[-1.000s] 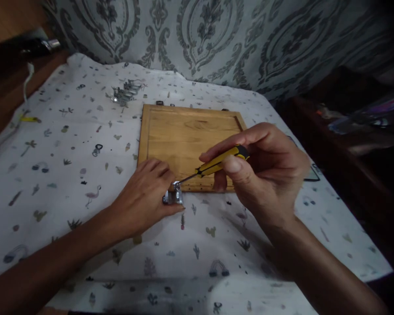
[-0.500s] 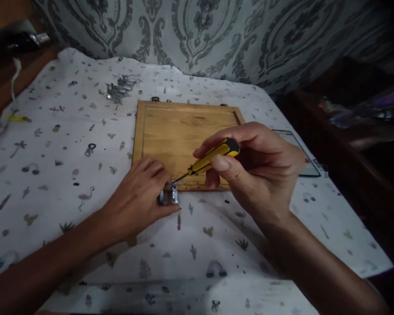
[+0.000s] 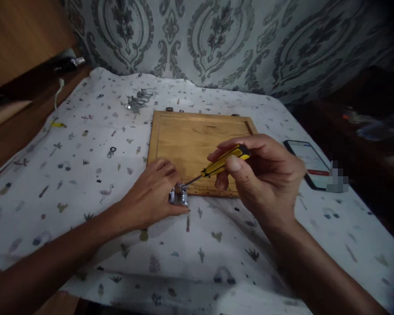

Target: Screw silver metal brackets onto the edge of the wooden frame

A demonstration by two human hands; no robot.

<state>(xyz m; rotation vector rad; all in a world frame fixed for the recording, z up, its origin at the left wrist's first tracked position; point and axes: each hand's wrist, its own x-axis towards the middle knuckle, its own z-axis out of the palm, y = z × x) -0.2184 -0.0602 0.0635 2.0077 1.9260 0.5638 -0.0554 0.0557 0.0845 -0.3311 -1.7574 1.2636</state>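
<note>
A wooden panel (image 3: pixel 187 148) with a raised frame lies flat on the patterned cloth. At its near left corner is a shiny metal hinge (image 3: pixel 180 197), overhanging the near edge. My left hand (image 3: pixel 156 190) grips the hinge, its thumb on the near side and its fingers over the panel's corner. My right hand (image 3: pixel 265 175) is closed around the yellow and black handle of a screwdriver (image 3: pixel 223 162), mostly between thumb and fingertips. The tilted shaft runs down to the left, and its tip meets the hinge near the panel edge. Any screw under the tip is too small to make out.
Several metal hinges (image 3: pixel 139 99) lie in a cluster at the back left. A phone (image 3: pixel 311 164) rests at the right. Dark clips or fittings (image 3: pixel 169 109) sit by the panel's far edge. A white cord (image 3: pixel 58 94) hangs at the left by a yellow object (image 3: pixel 58 124).
My view has shifted, so the whole scene sits farther right and slightly lower, and more of the phone shows. Both hands keep their hold, with the screwdriver tip still at the hinge.
</note>
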